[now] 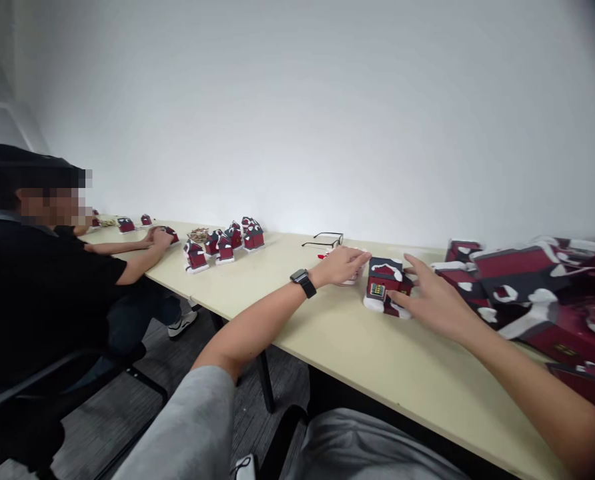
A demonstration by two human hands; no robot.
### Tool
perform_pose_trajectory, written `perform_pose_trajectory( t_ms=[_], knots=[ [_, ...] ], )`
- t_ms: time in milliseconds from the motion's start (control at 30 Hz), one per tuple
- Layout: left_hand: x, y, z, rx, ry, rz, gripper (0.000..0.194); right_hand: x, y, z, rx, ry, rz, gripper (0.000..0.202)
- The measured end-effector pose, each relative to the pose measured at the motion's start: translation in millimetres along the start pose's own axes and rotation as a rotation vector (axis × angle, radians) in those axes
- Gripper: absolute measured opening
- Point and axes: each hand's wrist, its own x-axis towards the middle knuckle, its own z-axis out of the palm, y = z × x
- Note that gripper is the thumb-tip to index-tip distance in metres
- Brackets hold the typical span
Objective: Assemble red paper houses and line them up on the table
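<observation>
Bare pale wall, long table: one house, between your hands

Pale wall (327,120) behind, cream table (257,273) running from far left to near right. Houses on both sides of your patch.

House (381,271) straight ahead of you on the table, upright on its white base. Dark, snow-edged roof on top, its edge running roughly side to side; tall axis close to vertical. Lit-looking window on the front wall, turned your way.

Key relation: the house sits in the gap between your hands, and your right hand (435,293) is the nearer. It comes in from the right, thumb and forefinger spread wide. Thumb laps over the front wall and looks to be touching; forefinger points up beside the roof's right end. No firm closing on the house that you could swear to.

Left hand (342,265) on the other side, palm down, fingers stretched towards the roof's left corner, tips just beside it. Contact: cannot tell. Red-and-white item (351,277) partly hidden below that hand; whether you have hold of it, cannot tell either. Watch (305,283) on that wrist.

Glasses (339,240) beyond the left hand, nearer the wall. Right of your right hand, a heaped pile (510,273) of more houses, some tipped over. Well to the left, a cluster (225,247) of small houses. Farther left, a co-worker (42,287) sits at the table, hands (160,237) at another house.
</observation>
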Motion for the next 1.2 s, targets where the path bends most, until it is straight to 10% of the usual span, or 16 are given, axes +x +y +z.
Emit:
perform_pose_trajectory(
  t_ms=[300,833,1200],
  knots=[
    [3,-3,-3.1,0.080,0.050,-0.055,0.041,4,2,0,0.025,0.071,0.044,0.060],
    [9,-19,-15.2,0.122,0.256,-0.201,0.028,-6,-23,-14,0.188,-0.056,0.118,0.076],
    [1,-53,-53.3,0.157,0.264,-0.257,0.025,3,-21,-16,0.342,0.355,0.157,0.063]
  ],
)
